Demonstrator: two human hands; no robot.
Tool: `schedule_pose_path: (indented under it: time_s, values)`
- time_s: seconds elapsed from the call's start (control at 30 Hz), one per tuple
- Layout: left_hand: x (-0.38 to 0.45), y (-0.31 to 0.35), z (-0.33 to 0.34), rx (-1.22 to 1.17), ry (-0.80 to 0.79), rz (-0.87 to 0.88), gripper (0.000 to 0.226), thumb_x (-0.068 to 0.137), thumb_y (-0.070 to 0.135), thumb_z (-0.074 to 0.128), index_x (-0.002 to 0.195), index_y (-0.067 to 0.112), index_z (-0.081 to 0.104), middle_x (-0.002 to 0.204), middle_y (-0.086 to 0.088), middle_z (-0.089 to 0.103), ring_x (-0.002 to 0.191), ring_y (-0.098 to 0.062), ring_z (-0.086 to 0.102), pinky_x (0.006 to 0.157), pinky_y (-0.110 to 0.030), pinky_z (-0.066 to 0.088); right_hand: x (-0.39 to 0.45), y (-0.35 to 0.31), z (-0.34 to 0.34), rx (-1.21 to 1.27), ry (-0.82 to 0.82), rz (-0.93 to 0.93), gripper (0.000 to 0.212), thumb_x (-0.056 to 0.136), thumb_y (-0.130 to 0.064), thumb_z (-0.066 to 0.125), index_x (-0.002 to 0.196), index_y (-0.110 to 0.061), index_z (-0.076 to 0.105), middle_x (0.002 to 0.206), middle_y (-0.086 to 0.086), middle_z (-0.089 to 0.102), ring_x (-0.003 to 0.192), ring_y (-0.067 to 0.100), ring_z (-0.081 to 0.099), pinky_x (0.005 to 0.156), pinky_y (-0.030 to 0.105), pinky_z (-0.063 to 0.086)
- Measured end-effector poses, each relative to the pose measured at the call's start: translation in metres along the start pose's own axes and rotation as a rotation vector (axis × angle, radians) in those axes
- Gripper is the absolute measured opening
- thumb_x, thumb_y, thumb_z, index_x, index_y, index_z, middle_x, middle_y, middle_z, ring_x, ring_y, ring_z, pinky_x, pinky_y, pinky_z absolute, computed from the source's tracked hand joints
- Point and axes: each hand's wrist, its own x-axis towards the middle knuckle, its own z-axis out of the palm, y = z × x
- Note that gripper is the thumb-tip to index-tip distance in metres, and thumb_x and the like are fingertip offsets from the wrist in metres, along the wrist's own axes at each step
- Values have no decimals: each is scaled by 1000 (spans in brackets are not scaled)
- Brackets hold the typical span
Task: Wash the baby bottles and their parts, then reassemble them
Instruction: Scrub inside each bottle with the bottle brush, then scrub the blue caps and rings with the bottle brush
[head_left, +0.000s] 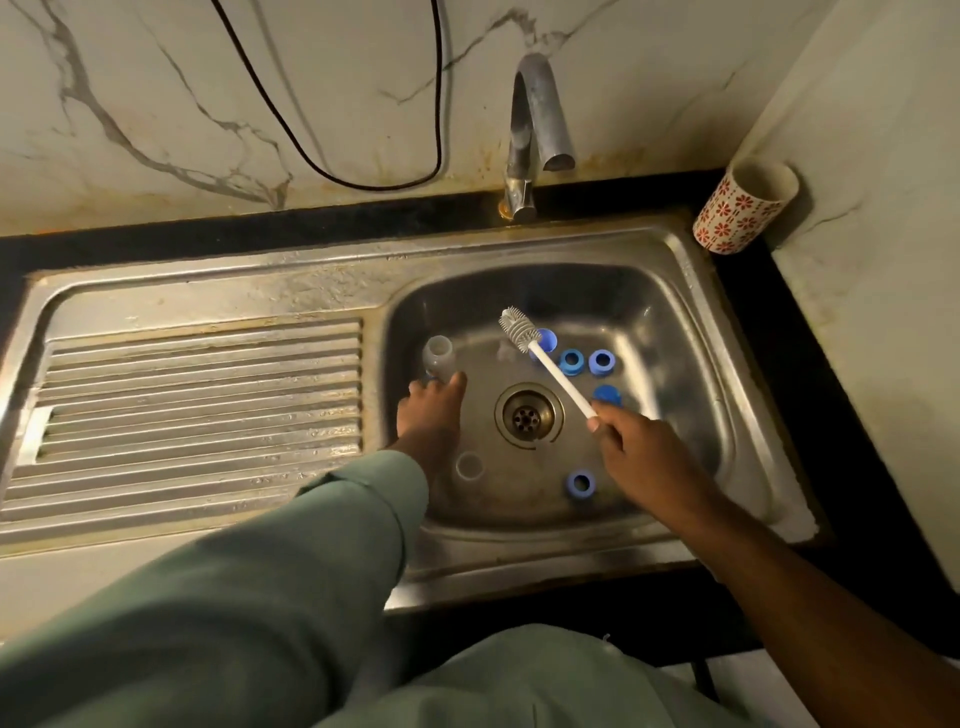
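- A clear baby bottle (439, 358) lies at the left side of the sink bowl (675, 374), its open neck pointing up and away.
- The left hand (428, 415), in a green sleeve (291, 561), reaches into the bowl; its fingertips and thumb close round the bottle's lower end.
- The right hand (631, 447) grips the end of a white-handled bottle brush (540, 353), held slanted above the bowl with the grey bristle head up and to the left.
- Two blue rings (571, 361) sit side by side behind the drain (529, 415), a blue cap (545, 340) half hidden by the brush just beside them.
- Another blue piece (608, 395) lies just beyond the right hand's knuckles.
- A third blue ring (581, 484) and a second clear bottle (470, 466), seen from the open end, lie nearer the front.
- A metal tap (535, 135) stands behind the bowl, a ribbed draining board (197, 415) to its left, a red-flowered cup (743, 208) in the right corner.
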Motion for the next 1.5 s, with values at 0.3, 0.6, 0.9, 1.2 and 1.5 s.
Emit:
schedule_pose_path:
  time_s: [0.3, 0.6, 0.9, 1.2, 1.5]
  values:
    - [11, 7, 9, -71, -122, -85, 53, 92, 20, 67, 138, 22, 41, 142, -12, 47, 130, -37, 44, 95, -47, 47, 10, 36, -9, 44, -108, 74, 32, 99, -35, 44, 124, -24, 61, 100, 10, 71, 93, 31, 64, 87, 41, 51]
    - [13, 31, -29, 44, -172, -177, 60, 86, 36, 77, 137, 21, 49, 141, -11, 50, 130, -35, 45, 99, -47, 46, 28, 59, -39, 62, -44, -6, 24, 100, -32, 44, 108, -22, 64, 61, -1, 54, 60, 21, 54, 61, 36, 46]
    - [-1, 141, 7, -196, -133, 66, 27, 88, 26, 71, 111, 15, 62, 115, -7, 65, 101, -30, 63, 73, -34, 44, 30, 91, -52, 21, -60, -35, 25, 100, -32, 43, 111, -20, 62, 67, 1, 58, 63, 20, 56, 63, 35, 47]
    - [28, 193, 81, 8, -355, 168, 53, 74, 65, 76, 70, 20, 49, 69, 3, 55, 59, -13, 51, 46, -25, 30, 15, 112, -55, 54, -56, -53, 27, 99, -36, 46, 118, -27, 62, 69, -6, 61, 61, 11, 59, 59, 30, 50]
    - [27, 173, 75, -366, -409, 72, 21, 79, 24, 81, 85, 16, 62, 80, 1, 57, 82, -18, 62, 59, -27, 43, 7, 127, -63, -5, -95, -93, 28, 98, -37, 46, 116, -22, 62, 78, 2, 65, 72, 20, 62, 71, 40, 55]
